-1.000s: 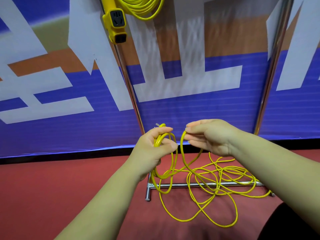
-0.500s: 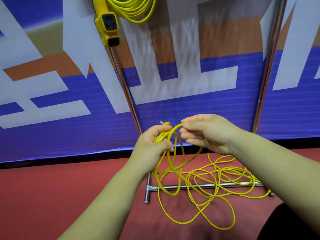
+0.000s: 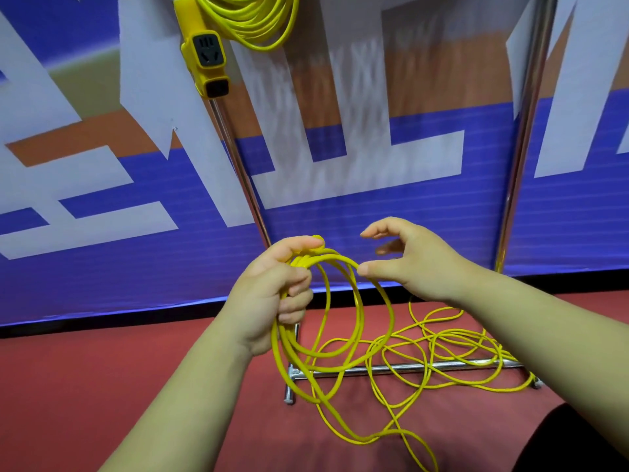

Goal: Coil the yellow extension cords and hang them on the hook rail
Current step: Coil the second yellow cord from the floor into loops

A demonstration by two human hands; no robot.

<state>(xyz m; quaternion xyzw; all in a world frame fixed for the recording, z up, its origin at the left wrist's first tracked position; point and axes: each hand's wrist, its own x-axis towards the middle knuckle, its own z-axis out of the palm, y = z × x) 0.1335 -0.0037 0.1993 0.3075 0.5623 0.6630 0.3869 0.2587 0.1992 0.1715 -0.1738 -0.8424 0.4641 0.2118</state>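
Note:
My left hand (image 3: 275, 294) grips the top of several loops of a thin yellow extension cord (image 3: 343, 349), which hang down in front of me. My right hand (image 3: 405, 260) is just right of the loops, fingers spread and loosely curved, its thumb tip touching the outermost loop. The remaining cord lies tangled on the red floor (image 3: 452, 356). A second yellow cord, coiled (image 3: 252, 18), hangs at the top of the view with its yellow socket block (image 3: 206, 59) dangling below it; the hook it hangs from is out of view.
A chrome rack stands ahead: two upright poles (image 3: 238, 158) (image 3: 524, 131) and a floor bar (image 3: 408, 366) that the loose cord crosses. Behind it is a blue, white and orange banner wall (image 3: 102, 199). A dark shape (image 3: 578, 441) sits at the bottom right.
My right hand brought a new loop over to the left hand, then let go and opened. The bundle in my left hand has grown and the view has tilted up slightly.

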